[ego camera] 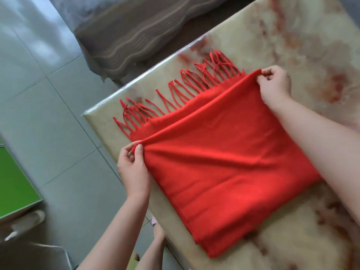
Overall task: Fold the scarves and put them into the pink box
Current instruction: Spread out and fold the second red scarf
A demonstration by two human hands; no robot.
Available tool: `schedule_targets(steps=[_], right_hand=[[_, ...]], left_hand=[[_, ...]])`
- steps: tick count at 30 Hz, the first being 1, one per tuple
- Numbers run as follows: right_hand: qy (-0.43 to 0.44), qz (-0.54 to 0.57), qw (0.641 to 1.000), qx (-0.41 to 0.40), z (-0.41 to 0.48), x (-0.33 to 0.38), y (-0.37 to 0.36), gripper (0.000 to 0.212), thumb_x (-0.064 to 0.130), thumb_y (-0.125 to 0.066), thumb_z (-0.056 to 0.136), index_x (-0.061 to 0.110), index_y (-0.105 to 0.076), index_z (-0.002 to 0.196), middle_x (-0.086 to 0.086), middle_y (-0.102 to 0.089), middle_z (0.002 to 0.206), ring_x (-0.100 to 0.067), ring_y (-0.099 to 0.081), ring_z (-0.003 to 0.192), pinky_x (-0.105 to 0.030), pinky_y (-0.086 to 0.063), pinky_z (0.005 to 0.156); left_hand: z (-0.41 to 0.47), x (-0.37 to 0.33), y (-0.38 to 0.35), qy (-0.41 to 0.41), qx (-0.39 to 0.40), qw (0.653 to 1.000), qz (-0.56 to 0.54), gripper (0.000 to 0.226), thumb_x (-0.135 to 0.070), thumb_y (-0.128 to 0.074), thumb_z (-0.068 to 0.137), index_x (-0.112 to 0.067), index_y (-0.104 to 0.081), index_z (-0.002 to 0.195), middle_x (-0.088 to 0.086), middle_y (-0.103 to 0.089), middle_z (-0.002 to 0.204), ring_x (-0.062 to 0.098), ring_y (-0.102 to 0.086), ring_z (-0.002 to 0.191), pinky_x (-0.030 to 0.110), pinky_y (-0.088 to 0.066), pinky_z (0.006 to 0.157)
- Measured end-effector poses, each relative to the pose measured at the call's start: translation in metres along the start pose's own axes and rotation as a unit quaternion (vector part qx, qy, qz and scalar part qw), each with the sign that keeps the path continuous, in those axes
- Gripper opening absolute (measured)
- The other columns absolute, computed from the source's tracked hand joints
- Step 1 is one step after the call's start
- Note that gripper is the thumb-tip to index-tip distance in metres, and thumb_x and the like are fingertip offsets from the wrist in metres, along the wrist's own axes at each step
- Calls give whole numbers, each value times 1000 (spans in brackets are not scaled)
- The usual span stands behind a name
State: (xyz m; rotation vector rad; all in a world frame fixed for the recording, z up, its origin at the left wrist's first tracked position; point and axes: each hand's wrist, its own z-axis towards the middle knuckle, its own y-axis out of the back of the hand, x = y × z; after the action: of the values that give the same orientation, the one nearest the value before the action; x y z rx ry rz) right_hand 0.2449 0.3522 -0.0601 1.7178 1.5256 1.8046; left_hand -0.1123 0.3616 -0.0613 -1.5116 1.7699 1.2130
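Note:
A red scarf (224, 162) lies folded in layers on the marble-patterned table (292, 36), near its left edge. Its tassel fringe (175, 94) spreads flat toward the far side. My left hand (132, 166) pinches the near-left corner of the top layer. My right hand (274, 84) pinches the far-right corner of that same folded edge, just short of the fringe. The top layer is lifted slightly between the two hands. No pink box is in view.
The table's left edge (101, 137) drops to a grey tiled floor (48, 114). A brown striped cushion or sofa (126, 36) stands beyond the table's far corner. A green-topped object (13, 184) sits at the left.

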Motion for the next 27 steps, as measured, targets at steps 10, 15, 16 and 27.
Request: schedule_targets(steps=[10,15,16,27], right_hand=[[-6,-68,998,2,9,22,-19,22,22,-55,90,12,-63,109,-1,-58,92,-25,-60,101,-31,-44,85],[-5,-75,997,-12,5,23,-20,21,23,-53,92,14,-62,109,-3,-61,96,-25,-60,102,-30,-43,83],[-7,-82,996,-17,5,23,-19,21,23,-53,92,15,-62,109,-4,-63,99,-25,-60,103,-30,-43,84],[60,-91,994,-18,-14,3,-12,47,35,-60,88,16,-49,129,-8,-45,134,-24,-40,125,-31,-26,104]], left_hand=[[20,-3,-1,-14,-24,999,30,11,-14,-54,94,-15,-63,98,0,-62,78,-7,-51,59,23,-44,68],[22,-3,3,-12,-32,999,42,9,-17,-54,94,-19,-62,95,-1,-61,79,2,-53,64,38,-48,73],[22,-3,2,-11,-28,999,44,9,-17,-54,94,-19,-63,95,1,-61,79,5,-53,66,39,-49,74],[7,-10,0,-34,-13,995,97,37,-28,-70,83,-18,-49,112,6,-60,94,14,-57,76,33,-49,81]])
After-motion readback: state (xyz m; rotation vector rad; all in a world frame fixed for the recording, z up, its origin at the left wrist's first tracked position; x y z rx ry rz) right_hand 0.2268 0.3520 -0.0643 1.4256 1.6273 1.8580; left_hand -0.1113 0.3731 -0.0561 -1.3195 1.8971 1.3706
